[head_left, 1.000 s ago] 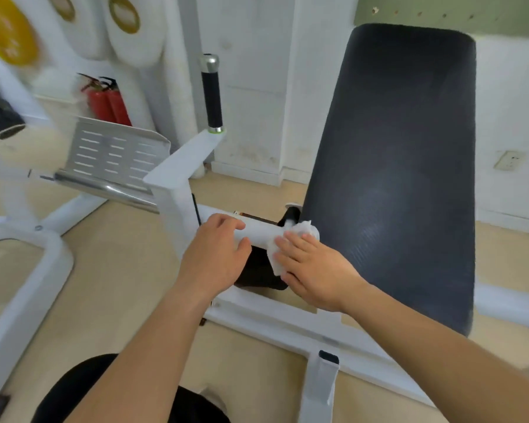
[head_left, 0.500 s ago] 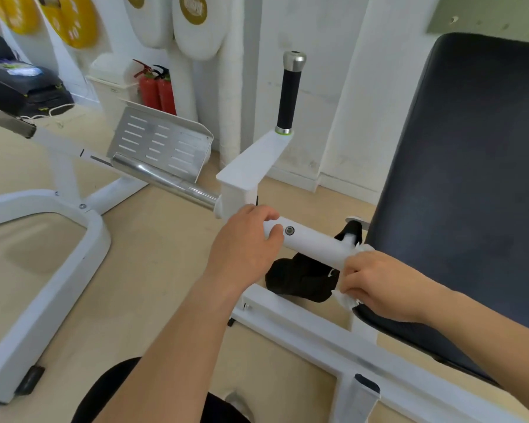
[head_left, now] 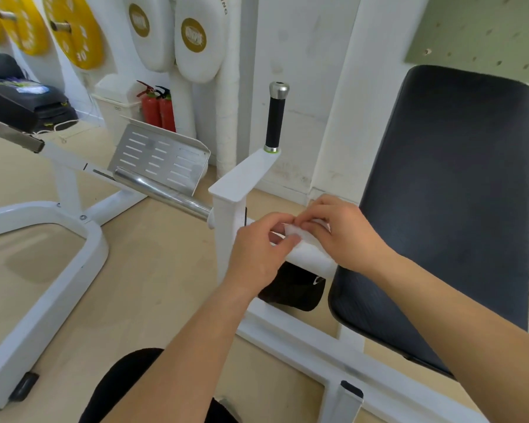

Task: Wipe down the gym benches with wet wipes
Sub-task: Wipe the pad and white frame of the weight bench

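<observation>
while the wet wipe (head_left: 298, 236) is pinched between left hand (head_left: 257, 254) and right hand (head_left: 347, 238) above the frame bar (head_left: 318, 265), beside the bench pad (head_left: 455, 193), a clean face is best unfolded before wiping.

Black bench pad (head_left: 449, 209), white frame (head_left: 303, 340), white wipe (head_left: 300, 237), yellow weight plates (head_left: 74, 32), red extinguishers (head_left: 158, 112), slotted silver footplate (head_left: 159, 157)

The bare left forearm (head_left: 177, 355) and bare right forearm (head_left: 458, 325) reach forward, converging. The left hand (head_left: 257, 254) pinches a thin white wet wipe (head_left: 291, 232) between thumb and fingers; the right hand (head_left: 345, 236), fingers curled, pinches its top edge.
</observation>
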### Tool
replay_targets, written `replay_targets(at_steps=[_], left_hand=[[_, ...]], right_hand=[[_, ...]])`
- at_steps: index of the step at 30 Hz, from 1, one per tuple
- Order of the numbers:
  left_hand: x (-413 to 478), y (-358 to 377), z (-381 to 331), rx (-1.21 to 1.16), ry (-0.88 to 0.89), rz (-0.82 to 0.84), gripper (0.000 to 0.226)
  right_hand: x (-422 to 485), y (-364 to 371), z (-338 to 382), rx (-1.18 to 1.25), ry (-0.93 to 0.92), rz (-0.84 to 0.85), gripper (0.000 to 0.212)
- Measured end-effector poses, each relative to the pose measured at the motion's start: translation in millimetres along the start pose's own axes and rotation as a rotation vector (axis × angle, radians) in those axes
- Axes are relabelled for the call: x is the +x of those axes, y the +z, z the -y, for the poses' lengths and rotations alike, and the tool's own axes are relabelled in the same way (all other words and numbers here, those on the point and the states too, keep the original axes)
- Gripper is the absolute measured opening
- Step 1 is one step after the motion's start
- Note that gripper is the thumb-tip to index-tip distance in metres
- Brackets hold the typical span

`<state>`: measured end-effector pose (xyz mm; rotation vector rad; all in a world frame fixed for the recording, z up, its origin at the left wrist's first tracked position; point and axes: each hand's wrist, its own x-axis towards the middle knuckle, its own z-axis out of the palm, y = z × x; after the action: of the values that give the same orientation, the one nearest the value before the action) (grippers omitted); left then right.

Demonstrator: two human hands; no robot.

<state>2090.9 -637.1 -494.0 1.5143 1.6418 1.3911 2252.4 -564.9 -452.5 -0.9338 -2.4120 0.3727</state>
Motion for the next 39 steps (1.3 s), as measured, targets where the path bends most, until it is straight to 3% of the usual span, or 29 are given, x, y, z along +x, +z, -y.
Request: replay_targets(at_steps=[4, 9, 14, 18, 20, 22, 25, 28, 33, 39], left_hand=[[31.4, -36.0, -14.0, 0.135, 0.115, -0.196, 0.012], [85.3, -84.2, -9.0, 0.566, 0.297, -0.301, 0.008], [95.5, -107.0, 34.5, 0.805, 0.278, -0.187, 0.012], [76.2, -111.0, 57.4, 0.861, 0.381, -0.188, 0.022], [70.1, -108.3, 57.9, 0.85, 0.432, -0.201, 0.031], [66.5, -102.2, 48.4, 0.838, 0.36, -0.106, 0.049], [72.0, -97.6, 40.8, 0.952, 0.26, 0.178, 0.077], [99.4, -107.0, 42.3, 0.978, 0.226, 0.384, 0.098], [166.8, -105.0, 39.0, 0.89, 0.119, 0.453, 0.056], [224.0, -87.2, 51.9, 0.931, 0.129, 0.507, 0.066]], right_hand=[[44.1, -0.4, 16.7, 0.031, -0.07, -0.123, 0.015], [115.6, 13.0, 28.6, 0.071, -0.094, -0.175, 0.016], [137.5, 69.4, 22.5, 0.095, 0.004, -0.055, 0.018], [110.5, 96.7, 12.1, 0.011, -0.125, -0.114, 0.028], [99.8, 97.2, 2.7, -0.019, -0.17, -0.045, 0.039], [93.0, 93.1, -7.8, -0.052, -0.175, 0.084, 0.054], [97.9, 86.7, -23.6, -0.119, -0.193, 0.202, 0.071], [117.3, 78.7, -40.3, -0.153, -0.184, 0.279, 0.075], [162.8, 67.9, -67.7, -0.048, -0.067, 0.302, 0.072], [178.8, 73.2, -82.4, -0.038, 0.014, 0.235, 0.075]])
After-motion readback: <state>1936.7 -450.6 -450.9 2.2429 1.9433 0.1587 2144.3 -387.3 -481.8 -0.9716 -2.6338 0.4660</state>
